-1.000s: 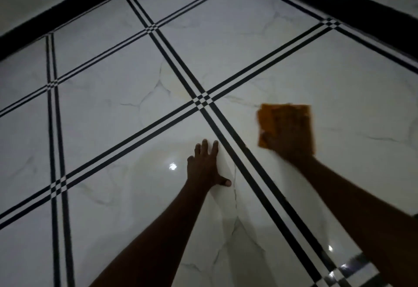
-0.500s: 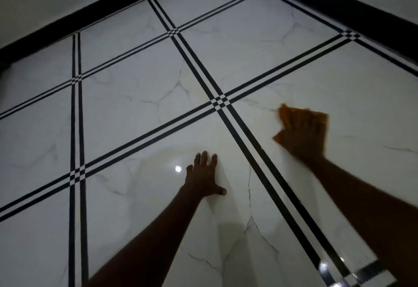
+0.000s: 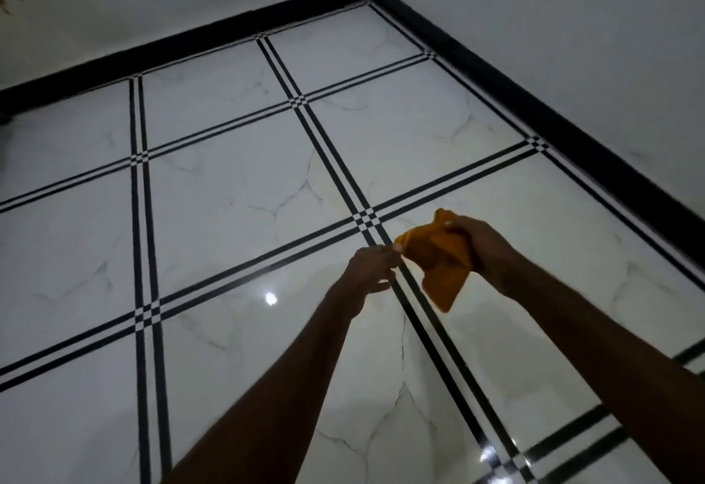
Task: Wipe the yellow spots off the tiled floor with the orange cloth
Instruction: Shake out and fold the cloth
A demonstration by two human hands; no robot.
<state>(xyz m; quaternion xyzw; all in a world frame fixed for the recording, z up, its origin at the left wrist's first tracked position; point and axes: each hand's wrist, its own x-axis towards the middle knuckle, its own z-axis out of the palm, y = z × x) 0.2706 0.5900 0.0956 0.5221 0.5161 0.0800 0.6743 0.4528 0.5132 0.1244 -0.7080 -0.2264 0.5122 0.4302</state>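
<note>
The orange cloth (image 3: 438,258) is up off the tiled floor (image 3: 229,186), held in the air between both hands. The right hand (image 3: 480,251) grips its bunched upper part, and the left hand (image 3: 372,266) pinches one corner. This looks like a pause to refold or turn the cloth to a fresh face (not a wiping stroke). Next, the cloth must go back down flat on whatever stain remains. A faint yellowish tinge (image 3: 316,193) shows near the crossing of the black lines, but the dim light makes it hard to confirm any spots.
</note>
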